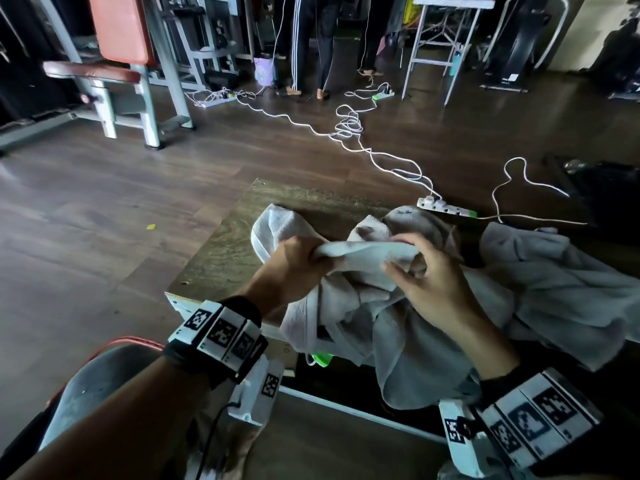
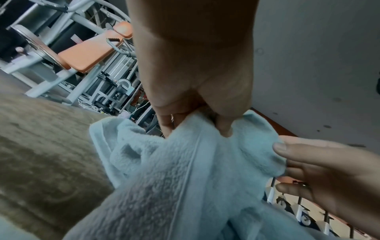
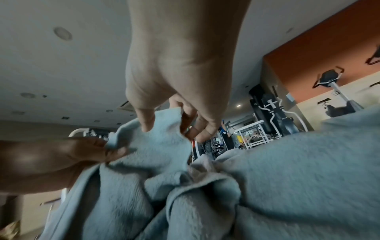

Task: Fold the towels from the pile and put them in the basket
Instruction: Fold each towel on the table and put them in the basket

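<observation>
Both my hands are on one towel (image 1: 349, 306) above the table (image 1: 221, 251): left hand (image 1: 294, 261) pinching its top edge, right hand (image 1: 429, 271) pinching the same edge just beside it. That edge runs left to right between my hands; the rest droops toward me, with the pile (image 1: 568, 285) right of it.

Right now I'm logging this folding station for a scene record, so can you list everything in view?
Pale grey terry towel: one, held up over the table between both hands.
Grey towel pile: one heap, on the right.
Brown wooden table: one, under the towels.
White power strips: three at least, on the floor with tangled white cables.
Orange padded gym bench: one, far left.
Standing people: legs only, at the back.
Basket: not visible.
Left hand: pinches the towel's edge.
Right hand: pinches the same edge.
</observation>
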Action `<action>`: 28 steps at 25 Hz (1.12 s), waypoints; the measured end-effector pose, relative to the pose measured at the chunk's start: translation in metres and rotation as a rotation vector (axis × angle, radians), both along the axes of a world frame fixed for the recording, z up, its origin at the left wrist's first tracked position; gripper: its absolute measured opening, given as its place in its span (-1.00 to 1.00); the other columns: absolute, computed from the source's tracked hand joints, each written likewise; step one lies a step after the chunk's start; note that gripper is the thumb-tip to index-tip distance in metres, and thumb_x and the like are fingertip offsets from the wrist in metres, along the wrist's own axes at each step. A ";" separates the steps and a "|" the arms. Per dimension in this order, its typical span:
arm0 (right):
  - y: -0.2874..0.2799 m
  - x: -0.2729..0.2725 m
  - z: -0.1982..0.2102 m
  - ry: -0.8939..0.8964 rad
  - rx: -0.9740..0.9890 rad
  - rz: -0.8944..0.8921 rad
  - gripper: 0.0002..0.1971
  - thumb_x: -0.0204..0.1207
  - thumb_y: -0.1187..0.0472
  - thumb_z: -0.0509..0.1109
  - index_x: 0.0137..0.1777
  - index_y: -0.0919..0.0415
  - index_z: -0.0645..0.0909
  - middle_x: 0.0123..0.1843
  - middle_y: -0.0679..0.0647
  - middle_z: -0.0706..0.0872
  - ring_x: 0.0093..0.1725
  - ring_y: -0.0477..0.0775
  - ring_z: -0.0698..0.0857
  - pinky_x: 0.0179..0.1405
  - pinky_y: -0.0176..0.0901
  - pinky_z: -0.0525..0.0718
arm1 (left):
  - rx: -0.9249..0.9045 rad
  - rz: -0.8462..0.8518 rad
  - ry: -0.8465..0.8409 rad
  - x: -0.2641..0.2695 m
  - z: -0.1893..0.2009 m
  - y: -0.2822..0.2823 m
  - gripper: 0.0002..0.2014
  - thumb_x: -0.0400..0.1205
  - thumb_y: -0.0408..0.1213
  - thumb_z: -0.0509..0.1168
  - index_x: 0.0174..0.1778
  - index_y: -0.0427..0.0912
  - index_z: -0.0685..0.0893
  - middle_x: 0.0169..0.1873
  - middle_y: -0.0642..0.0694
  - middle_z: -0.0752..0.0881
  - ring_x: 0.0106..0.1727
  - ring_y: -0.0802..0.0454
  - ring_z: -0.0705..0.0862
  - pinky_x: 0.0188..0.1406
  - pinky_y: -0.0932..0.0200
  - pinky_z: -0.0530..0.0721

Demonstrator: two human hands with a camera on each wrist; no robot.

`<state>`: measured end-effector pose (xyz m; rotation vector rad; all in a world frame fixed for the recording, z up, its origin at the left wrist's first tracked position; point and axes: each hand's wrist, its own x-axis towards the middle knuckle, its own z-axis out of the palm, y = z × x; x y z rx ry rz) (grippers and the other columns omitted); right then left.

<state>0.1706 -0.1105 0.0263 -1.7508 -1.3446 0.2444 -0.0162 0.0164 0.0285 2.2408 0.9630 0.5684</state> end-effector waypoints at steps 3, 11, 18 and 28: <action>0.004 -0.015 -0.010 -0.132 -0.028 0.077 -0.90 0.54 0.06 0.50 -0.01 -0.04 0.65 -0.26 -0.18 0.71 -0.27 -0.25 0.66 -0.27 -0.25 0.63 | -0.070 -0.144 -0.025 0.009 -0.005 -0.007 -0.72 0.67 -0.14 0.31 -0.14 -0.32 0.69 -0.40 0.01 0.68 -0.40 0.26 0.58 -0.43 0.44 0.47; 0.014 0.037 -0.006 0.104 0.188 -0.440 -0.82 0.59 0.07 0.28 -0.09 0.16 0.62 -0.24 0.08 0.68 -0.21 0.14 0.66 -0.09 0.23 0.72 | 0.081 0.125 0.107 -0.006 -0.011 0.035 -0.77 0.55 -0.12 0.44 -0.28 -0.21 0.67 -0.49 0.09 0.58 -0.44 0.14 0.54 -0.54 0.46 0.40; 0.009 0.006 -0.020 -0.371 0.103 -0.141 -0.40 0.39 -0.07 0.45 0.44 0.06 0.56 0.44 0.04 0.59 0.50 0.09 0.47 0.54 0.24 0.31 | 0.055 -0.049 -0.141 0.010 -0.005 0.016 -0.76 0.61 -0.11 0.39 -0.24 -0.22 0.68 -0.46 0.00 0.61 -0.43 0.13 0.53 -0.41 0.26 0.49; -0.013 0.011 -0.023 -0.104 0.211 -0.167 -0.91 0.62 0.21 0.37 0.01 0.21 0.66 -0.16 0.01 0.74 -0.15 -0.01 0.69 -0.12 0.01 0.66 | 0.081 -0.150 -0.130 0.025 -0.023 -0.004 -0.66 0.48 0.00 0.31 -0.21 -0.26 0.66 -0.40 -0.12 0.67 -0.38 0.01 0.58 -0.36 0.00 0.59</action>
